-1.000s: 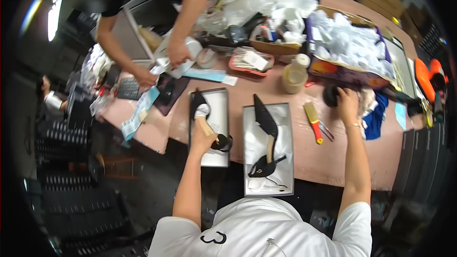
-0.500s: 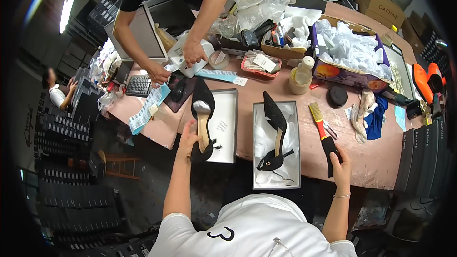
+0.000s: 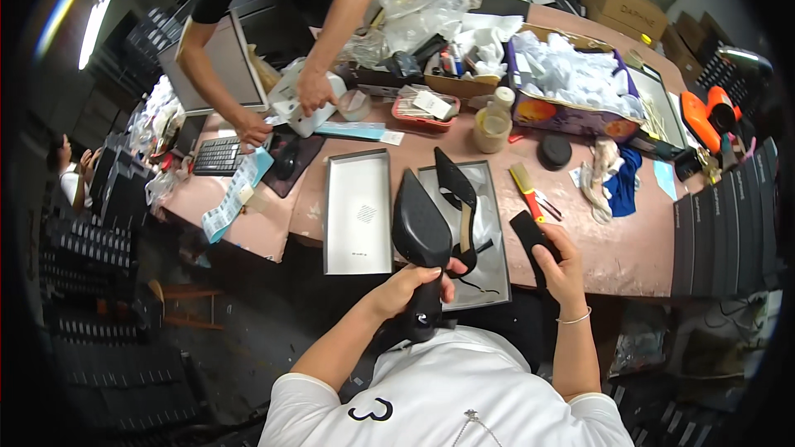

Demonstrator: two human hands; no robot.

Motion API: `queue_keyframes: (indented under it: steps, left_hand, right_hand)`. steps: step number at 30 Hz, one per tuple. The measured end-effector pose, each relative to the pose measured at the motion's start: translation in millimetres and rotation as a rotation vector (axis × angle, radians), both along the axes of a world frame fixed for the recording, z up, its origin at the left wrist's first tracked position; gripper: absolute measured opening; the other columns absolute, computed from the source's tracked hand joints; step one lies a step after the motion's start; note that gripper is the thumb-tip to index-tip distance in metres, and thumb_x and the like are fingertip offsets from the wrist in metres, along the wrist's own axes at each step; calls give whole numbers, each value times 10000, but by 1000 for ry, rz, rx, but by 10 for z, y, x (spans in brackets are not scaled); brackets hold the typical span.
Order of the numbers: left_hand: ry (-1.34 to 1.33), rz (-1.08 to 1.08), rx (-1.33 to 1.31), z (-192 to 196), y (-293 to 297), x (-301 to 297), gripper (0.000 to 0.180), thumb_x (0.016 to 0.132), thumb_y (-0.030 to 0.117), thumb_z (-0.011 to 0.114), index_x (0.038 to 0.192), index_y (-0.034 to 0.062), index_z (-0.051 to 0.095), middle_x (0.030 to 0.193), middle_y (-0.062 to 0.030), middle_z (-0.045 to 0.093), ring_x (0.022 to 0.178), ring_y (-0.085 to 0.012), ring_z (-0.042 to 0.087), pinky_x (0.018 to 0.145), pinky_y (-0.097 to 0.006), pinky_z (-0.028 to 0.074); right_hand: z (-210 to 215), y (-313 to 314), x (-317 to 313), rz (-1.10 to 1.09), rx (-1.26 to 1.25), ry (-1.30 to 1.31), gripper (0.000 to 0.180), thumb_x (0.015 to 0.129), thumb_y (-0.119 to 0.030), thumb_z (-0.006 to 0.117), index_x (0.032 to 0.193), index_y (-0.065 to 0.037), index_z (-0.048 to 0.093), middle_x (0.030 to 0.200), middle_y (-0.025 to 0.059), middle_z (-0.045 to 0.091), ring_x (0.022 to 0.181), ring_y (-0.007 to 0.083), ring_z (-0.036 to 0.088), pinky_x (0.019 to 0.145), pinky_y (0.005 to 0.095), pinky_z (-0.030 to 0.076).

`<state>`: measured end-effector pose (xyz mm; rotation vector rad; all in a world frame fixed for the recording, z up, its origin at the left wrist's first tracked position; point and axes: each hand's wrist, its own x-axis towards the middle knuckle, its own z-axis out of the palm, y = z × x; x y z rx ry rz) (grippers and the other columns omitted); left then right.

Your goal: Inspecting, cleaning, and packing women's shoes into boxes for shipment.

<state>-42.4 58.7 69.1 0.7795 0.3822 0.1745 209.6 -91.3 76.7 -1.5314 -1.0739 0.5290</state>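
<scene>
My left hand [image 3: 418, 285] grips a black pointed-toe heeled shoe [image 3: 421, 223] round its heel end, its dark sole turned up. The shoe hangs over the near left side of an open shoe box [image 3: 494, 273], partly covering it. A matching black shoe [image 3: 460, 207] lies in that box on white paper. In my right hand [image 3: 561, 263] is a flat black oblong thing, [image 3: 527, 240] upright between thumb and fingers; its kind is unclear. Just beyond it lies a yellow-and-red brush [image 3: 527, 189]. Left of the shoe box rests a white-lined box lid [image 3: 358, 232].
Across the table, another person's hands [image 3: 252, 128] handle a label strip [image 3: 236, 199] near a keyboard [image 3: 219, 155]. A bottle [image 3: 494, 122], a red basket [image 3: 425, 108], a box of white crumpled paper [image 3: 571, 74] and cloths [image 3: 625, 182] stand around. Dark boxes [image 3: 720, 236] line the right edge.
My left hand has brought the shoe rightward and nearer from over the lid, turning its sole up. My right hand has drawn slightly left with the black thing. The view has shifted somewhat.
</scene>
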Motion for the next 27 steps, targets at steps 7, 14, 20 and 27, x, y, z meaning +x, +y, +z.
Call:
queue_keyframes:
  steps: [7, 14, 20, 27]
  left_hand:
    - [346, -171, 276, 120, -373, -54, 201, 838, 19, 689, 1027, 3, 622, 823, -49, 641, 732, -136, 634, 668, -284, 511]
    - [202, -149, 191, -125, -775, -79, 211, 780, -51, 714, 948, 21, 609, 808, -33, 620, 632, -122, 613, 557, -270, 493]
    - [295, -228, 156, 6, -789, -15, 205, 760, -43, 734, 922, 3, 617, 795, -44, 636, 641, -128, 627, 579, -266, 511]
    - [275, -231, 281, -111, -643, -69, 268, 786, 51, 694, 1030, -10, 600, 873, -53, 636, 733, -128, 631, 670, -279, 526]
  right_hand:
    - [377, 118, -589, 370, 263, -576, 341, 711, -123, 735, 1034, -64, 641, 986, 71, 639, 857, 242, 612, 706, 356, 493]
    - [30, 365, -617, 221, 101, -617, 98, 739, -98, 657, 826, -91, 610, 742, 64, 551, 657, 268, 590, 588, 351, 505]
    - [20, 163, -735, 306, -71, -778, 83, 747, -142, 629, 813, -107, 592, 731, 59, 566, 632, 238, 606, 536, 339, 502]
    - [68, 138, -717, 355, 23, -631, 92, 755, -141, 644, 826, -100, 602, 772, 70, 580, 696, 238, 622, 570, 340, 507]
